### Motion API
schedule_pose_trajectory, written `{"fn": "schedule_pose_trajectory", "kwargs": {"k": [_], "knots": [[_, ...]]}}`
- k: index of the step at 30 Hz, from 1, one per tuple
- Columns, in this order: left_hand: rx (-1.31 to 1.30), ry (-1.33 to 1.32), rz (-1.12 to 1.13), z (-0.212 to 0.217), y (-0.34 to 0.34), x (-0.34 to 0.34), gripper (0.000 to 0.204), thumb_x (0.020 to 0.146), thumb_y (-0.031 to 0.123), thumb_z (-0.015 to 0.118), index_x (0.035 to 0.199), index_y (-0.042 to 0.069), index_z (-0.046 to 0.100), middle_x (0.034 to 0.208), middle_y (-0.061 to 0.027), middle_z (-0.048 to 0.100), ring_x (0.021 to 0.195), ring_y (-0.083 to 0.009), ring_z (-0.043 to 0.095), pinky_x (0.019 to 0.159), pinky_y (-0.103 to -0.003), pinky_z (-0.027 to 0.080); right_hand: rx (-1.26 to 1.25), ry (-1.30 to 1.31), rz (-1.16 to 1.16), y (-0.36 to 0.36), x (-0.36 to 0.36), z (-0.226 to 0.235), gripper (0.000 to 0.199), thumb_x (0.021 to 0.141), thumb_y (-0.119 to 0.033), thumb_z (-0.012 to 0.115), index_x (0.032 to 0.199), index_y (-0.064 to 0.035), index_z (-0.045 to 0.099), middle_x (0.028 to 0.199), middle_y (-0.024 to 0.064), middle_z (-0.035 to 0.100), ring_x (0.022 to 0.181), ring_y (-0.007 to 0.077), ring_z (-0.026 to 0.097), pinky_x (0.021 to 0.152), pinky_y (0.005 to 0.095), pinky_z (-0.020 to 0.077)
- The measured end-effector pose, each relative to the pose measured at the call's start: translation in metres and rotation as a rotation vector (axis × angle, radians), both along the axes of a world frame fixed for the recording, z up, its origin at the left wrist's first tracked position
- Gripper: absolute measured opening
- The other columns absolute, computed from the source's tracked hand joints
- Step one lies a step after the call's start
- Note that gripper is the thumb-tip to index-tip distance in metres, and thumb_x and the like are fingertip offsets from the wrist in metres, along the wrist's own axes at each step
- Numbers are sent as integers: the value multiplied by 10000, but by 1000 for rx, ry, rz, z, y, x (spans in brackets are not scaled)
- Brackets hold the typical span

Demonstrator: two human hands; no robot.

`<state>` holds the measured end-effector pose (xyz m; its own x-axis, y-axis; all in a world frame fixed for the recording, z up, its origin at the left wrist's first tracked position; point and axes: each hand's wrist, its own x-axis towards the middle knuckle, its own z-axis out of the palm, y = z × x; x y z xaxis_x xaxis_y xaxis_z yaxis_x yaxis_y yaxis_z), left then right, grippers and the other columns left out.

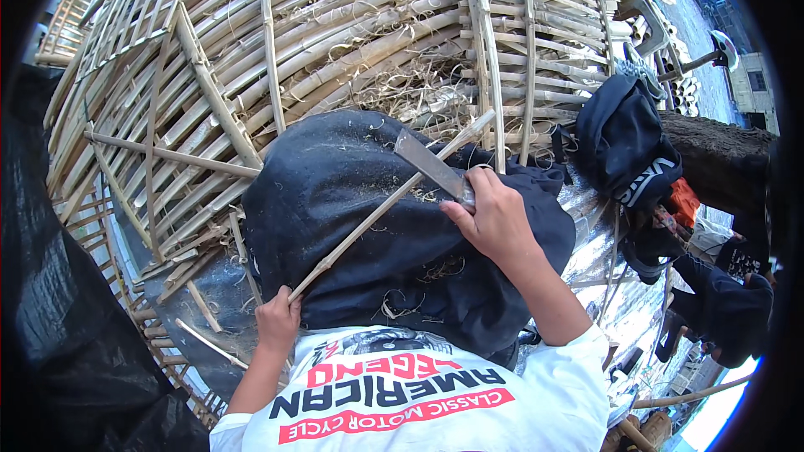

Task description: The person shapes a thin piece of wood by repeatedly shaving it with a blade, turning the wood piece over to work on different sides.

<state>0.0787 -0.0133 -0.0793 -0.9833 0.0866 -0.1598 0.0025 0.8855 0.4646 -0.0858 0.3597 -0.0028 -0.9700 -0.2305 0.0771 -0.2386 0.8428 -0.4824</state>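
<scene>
My left hand point(278, 316) is closed round the lower end of a thin bamboo strip point(368, 222), which slants up to the right across my lap. In my right hand point(492, 213) is a knife point(429, 166) with a broad flat blade pointing up and left; my fist covers its handle. The blade crosses the strip near its upper part, though whether it touches cannot be told. A black cloth point(335, 167) covers my lap and legs, with pale shavings scattered over it.
A slatted bamboo platform point(352, 25) spreads ahead, littered with curled shavings point(402, 92). Black sheeting point(67, 310) hangs at the left. On the right lie a black backpack point(628, 138), a thick log point(720, 155) and dark clothing point(720, 301). A hammer-like tool point(720, 50) stands at the far right.
</scene>
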Motion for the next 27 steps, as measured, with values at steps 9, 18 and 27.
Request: {"fn": "schedule_pose_trajectory", "kwargs": {"k": [9, 18, 27], "knots": [[-59, -37, 3, 0, 3, -3, 184, 902, 179, 651, 869, 55, 519, 657, -152, 605, 618, -389, 625, 510, -471, 454, 286, 80, -13, 20, -26, -30, 532, 843, -572, 650, 867, -49, 558, 663, 124, 620, 618, 318, 656, 550, 427, 517], [33, -5, 27, -5, 2, -4, 218, 962, 226, 586, 872, 38, 519, 596, -198, 555, 599, -423, 608, 502, -491, 433, 248, 161, -106, 19, -20, -27, 517, 838, -541, 679, 872, -36, 575, 652, 117, 614, 584, 318, 645, 526, 408, 511], [81, -38, 7, -1, 0, -9, 229, 948, 224, 612, 851, 40, 517, 611, -206, 578, 611, -427, 614, 513, -500, 451, 173, 200, -12, 21, -31, -31, 529, 817, -572, 688, 842, -54, 585, 618, 95, 610, 594, 301, 657, 546, 407, 520]]}}
